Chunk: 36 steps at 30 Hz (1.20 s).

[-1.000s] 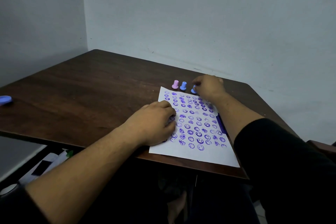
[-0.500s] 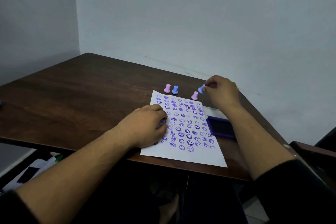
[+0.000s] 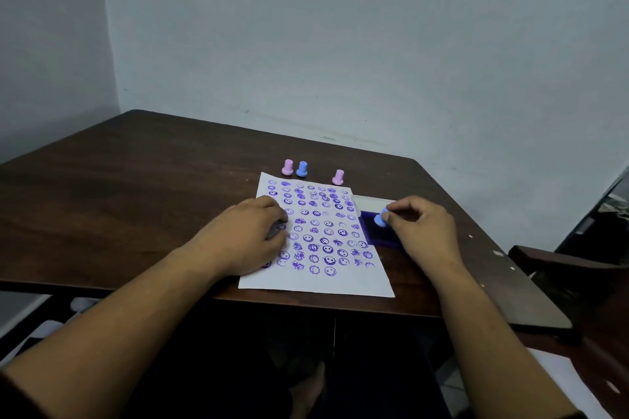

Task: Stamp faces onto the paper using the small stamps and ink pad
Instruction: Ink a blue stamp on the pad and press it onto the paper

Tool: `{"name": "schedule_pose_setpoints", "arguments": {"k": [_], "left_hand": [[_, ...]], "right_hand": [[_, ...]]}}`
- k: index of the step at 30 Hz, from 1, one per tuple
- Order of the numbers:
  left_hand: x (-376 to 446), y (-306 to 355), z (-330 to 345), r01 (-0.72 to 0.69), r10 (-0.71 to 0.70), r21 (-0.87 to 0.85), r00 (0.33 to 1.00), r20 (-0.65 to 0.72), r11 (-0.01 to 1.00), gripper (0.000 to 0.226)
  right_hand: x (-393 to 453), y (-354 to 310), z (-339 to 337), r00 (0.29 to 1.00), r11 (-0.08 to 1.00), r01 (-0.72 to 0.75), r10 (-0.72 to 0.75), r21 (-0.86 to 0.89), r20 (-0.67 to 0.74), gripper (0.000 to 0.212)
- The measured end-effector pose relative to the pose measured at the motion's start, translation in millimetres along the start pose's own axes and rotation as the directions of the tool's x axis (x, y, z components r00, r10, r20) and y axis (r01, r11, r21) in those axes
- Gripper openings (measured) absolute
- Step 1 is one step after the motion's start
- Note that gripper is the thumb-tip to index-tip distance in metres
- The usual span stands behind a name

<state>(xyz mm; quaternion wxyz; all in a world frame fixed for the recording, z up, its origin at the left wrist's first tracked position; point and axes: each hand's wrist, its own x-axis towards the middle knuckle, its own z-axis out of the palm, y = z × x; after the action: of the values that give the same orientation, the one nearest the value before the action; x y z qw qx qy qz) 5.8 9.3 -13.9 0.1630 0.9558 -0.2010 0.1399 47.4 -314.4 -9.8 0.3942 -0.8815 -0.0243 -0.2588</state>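
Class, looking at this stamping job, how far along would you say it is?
Mostly done: the paper is covered in rows of purple faces. In hand: the right hand pinches a blue stamp on the ink pad, while the left hand holds the sheet. Left: only the bare bottom strip.

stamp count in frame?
4. Pink stamp, blue stamp and second pink stamp stand beyond the paper; right hand pinches another over the ink pad.
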Motion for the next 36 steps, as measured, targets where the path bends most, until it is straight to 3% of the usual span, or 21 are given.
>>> {"name": "schedule_pose_setpoints", "arguments": {"k": [12, 29, 33, 36], "left_hand": [[-1.4, 1.8, -0.9, 0.006, -0.006, -0.004, 1.0, 0.003, 1.0, 0.041], [-0.9, 0.9, -1.9, 0.005, -0.005, -0.014, 1.0, 0.006, 1.0, 0.042], [-0.5, 0.7, -2.3, 0.004, -0.004, -0.011, 1.0, 0.012, 1.0, 0.043], [-0.2, 0.5, -2.3, 0.005, -0.005, -0.014, 1.0, 0.005, 1.0, 0.042]], "right_hand": [[-0.3, -3.8, 2.2, 0.993, 0.997, -0.017, 0.025, -0.071, 0.117, 0.017], [-9.6, -17.9, 2.4, 0.996, 0.991, -0.006, 0.018, -0.131, 0.085, 0.01], [-14.8, -26.4, -2.5, 0.999, 0.998, -0.044, 0.043, 0.034, 0.018, 0.012], [-31.3, -43.1, 0.4, 0.985, 0.915, -0.166, 0.139, 0.367, 0.099, 0.008]]}}
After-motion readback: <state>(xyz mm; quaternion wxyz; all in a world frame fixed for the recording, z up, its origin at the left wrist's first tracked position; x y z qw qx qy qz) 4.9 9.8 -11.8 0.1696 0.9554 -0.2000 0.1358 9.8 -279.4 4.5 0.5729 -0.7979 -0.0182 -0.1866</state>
